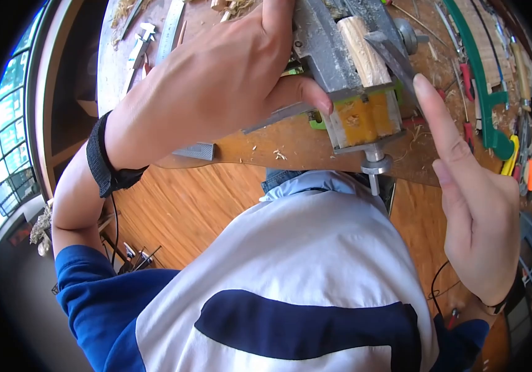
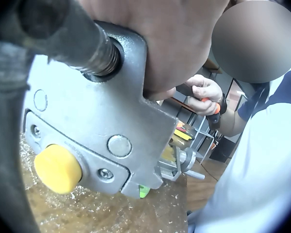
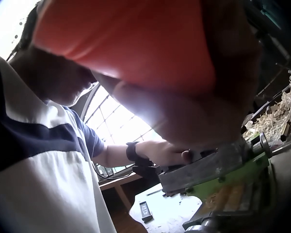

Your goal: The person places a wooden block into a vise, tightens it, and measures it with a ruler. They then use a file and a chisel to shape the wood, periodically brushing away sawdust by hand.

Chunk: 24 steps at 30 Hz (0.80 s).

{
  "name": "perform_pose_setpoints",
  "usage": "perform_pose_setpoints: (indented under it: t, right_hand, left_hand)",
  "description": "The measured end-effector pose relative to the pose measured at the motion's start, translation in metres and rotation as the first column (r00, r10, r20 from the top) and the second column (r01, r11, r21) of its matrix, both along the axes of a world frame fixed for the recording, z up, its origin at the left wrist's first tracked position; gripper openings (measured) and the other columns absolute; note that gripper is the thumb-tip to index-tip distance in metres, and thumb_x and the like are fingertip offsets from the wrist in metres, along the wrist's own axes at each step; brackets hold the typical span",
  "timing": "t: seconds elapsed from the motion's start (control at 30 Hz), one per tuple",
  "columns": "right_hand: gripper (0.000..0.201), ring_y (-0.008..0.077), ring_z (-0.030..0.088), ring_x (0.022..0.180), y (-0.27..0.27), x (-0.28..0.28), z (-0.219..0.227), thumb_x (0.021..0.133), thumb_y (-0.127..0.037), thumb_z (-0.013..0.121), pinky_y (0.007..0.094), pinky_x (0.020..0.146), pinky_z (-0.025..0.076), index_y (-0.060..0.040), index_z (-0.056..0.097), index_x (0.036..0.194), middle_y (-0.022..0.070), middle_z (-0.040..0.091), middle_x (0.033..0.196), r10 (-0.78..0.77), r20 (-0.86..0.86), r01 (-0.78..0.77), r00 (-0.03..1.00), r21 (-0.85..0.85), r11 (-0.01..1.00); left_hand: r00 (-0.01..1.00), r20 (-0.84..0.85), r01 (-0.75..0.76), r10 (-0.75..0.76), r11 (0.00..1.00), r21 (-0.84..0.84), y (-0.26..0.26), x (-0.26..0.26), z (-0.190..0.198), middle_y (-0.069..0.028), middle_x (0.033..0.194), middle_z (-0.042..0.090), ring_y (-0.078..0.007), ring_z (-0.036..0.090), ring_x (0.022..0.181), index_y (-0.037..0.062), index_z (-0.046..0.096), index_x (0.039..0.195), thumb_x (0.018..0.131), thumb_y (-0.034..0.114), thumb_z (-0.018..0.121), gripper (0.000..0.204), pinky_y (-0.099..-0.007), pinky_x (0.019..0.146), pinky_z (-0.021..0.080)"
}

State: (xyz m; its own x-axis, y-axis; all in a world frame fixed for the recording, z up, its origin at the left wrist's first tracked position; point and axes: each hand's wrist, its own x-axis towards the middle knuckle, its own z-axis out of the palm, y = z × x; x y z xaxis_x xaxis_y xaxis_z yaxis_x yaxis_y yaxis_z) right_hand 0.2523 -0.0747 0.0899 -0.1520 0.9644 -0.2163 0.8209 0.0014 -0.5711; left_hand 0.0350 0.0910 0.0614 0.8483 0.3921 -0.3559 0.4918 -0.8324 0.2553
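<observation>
A pale wood piece [image 1: 363,53] is held in the jaws of a grey metal vise [image 1: 328,68]. My left hand [image 1: 201,90] rests on the vise's left side in the head view, thumb stretched toward the wood; its other fingertips are out of sight. My right hand [image 1: 480,204] grips a bladed tool, its index finger laid along the metal blade [image 1: 396,62], whose tip touches or lies just over the wood's right side. In the left wrist view the right hand [image 2: 203,94] is around the tool's orange and black handle [image 2: 214,116].
Calipers [image 1: 139,49] and a steel ruler [image 1: 170,31] lie at the table's left. A green frame [image 1: 480,80], red-handled tools and a yellow-handled tool [image 1: 511,155] are at the right. Wood shavings [image 3: 276,116] are scattered about. The vise's screw handle [image 1: 374,164] juts past the table's front edge.
</observation>
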Motion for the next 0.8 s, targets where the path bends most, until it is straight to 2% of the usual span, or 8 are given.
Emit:
perform_pose_setpoints:
  t: [0.2,0.3,0.4,0.53,0.6,0.67,0.73,0.8]
  right_hand:
    - [0.06,0.0169,0.052,0.047,-0.017,-0.001,-0.006,0.089,0.01,0.043,0.027,0.051,0.041,-0.0039,0.044,0.147,0.0175,0.065,0.123,-0.02,-0.019,0.021,1.0,0.027,0.999]
    - [0.059,0.0148,0.049,0.046,-0.001,-0.006,-0.01,0.09,0.01,0.044,0.0271,0.05,0.039,-0.0062,0.044,0.147,0.0181,0.068,0.113,-0.071,-0.089,0.076,0.994,0.051,0.996]
    - [0.06,0.0144,0.045,0.045,-0.009,-0.004,-0.004,0.09,0.01,0.043,0.0272,0.049,0.037,-0.0087,0.045,0.147,0.0181,0.069,0.109,-0.079,-0.065,0.08,0.995,0.012,0.997]
    - [0.061,0.0145,0.04,0.044,0.007,-0.002,0.005,0.09,0.009,0.043,0.0269,0.048,0.034,-0.0124,0.046,0.147,0.0173,0.07,0.102,-0.031,0.09,0.035,0.995,-0.046,0.998]
    - [0.061,0.0141,0.038,0.044,-0.003,-0.005,-0.003,0.09,0.008,0.043,0.027,0.048,0.033,-0.0139,0.047,0.147,0.0168,0.066,0.086,-0.116,-0.029,0.116,0.993,0.005,0.993]
    - [0.06,0.0126,0.035,0.044,-0.013,-0.005,0.014,0.092,0.005,0.044,0.027,0.048,0.032,-0.0163,0.047,0.147,0.0131,0.047,0.061,-0.165,0.017,0.166,0.986,-0.171,0.971]
    - [0.059,0.012,0.035,0.044,-0.013,-0.001,-0.004,0.092,0.004,0.043,0.0269,0.048,0.032,-0.0172,0.047,0.147,0.0103,0.04,0.058,-0.077,-0.079,0.081,0.994,0.039,0.996]
    - [0.059,0.0115,0.035,0.045,-0.007,0.001,-0.012,0.093,0.004,0.043,0.0268,0.048,0.032,-0.0176,0.047,0.147,0.0086,0.037,0.057,-0.03,-0.129,0.048,0.991,0.139,0.989]
  left_hand:
    - [0.99,0.141,-0.004,0.006,1.0,-0.01,0.0,-0.004,-0.003,-0.0227,0.07,0.055,-0.0305,0.062,0.061,-0.0198,0.037,0.117,0.09,0.057,0.061,0.085,-0.0348,0.056,0.049]
    - [0.985,-0.136,-0.095,0.11,0.988,0.118,-0.005,0.009,0.008,-0.0211,0.066,0.055,-0.0303,0.062,0.057,-0.0192,0.035,0.118,0.09,0.056,0.062,0.084,-0.0346,0.052,0.047]
    - [0.966,0.257,0.004,-0.018,0.999,0.053,0.003,-0.008,-0.011,-0.018,0.06,0.054,-0.0291,0.061,0.052,-0.0213,0.035,0.121,0.091,0.058,0.06,0.088,-0.0342,0.048,0.046]
    - [0.996,-0.039,-0.079,0.08,0.996,0.033,-0.005,0.007,0.009,-0.0192,0.062,0.054,-0.0297,0.062,0.055,-0.0254,0.031,0.125,0.091,0.059,0.059,0.095,-0.0327,0.05,0.047]
    - [0.988,-0.103,-0.112,0.116,0.993,0.048,-0.007,0.007,0.014,-0.0208,0.064,0.055,-0.0301,0.063,0.058,-0.0268,0.03,0.126,0.091,0.058,0.059,0.096,-0.0323,0.052,0.048]
    - [0.998,0.068,-0.018,0.009,0.99,0.139,-0.006,-0.001,0.002,-0.0222,0.067,0.055,-0.0304,0.064,0.061,-0.0263,0.03,0.126,0.092,0.056,0.059,0.094,-0.032,0.052,0.048]
    - [0.927,0.327,0.1,-0.181,0.963,0.251,0.002,-0.008,-0.02,-0.024,0.07,0.056,-0.0306,0.064,0.063,-0.0263,0.031,0.126,0.092,0.056,0.059,0.093,-0.0318,0.055,0.049]
    - [0.993,0.117,-0.017,0.008,0.997,0.077,-0.005,0.0,-0.002,-0.0256,0.072,0.056,-0.0316,0.065,0.067,-0.0262,0.031,0.126,0.092,0.056,0.059,0.093,-0.0316,0.058,0.05]
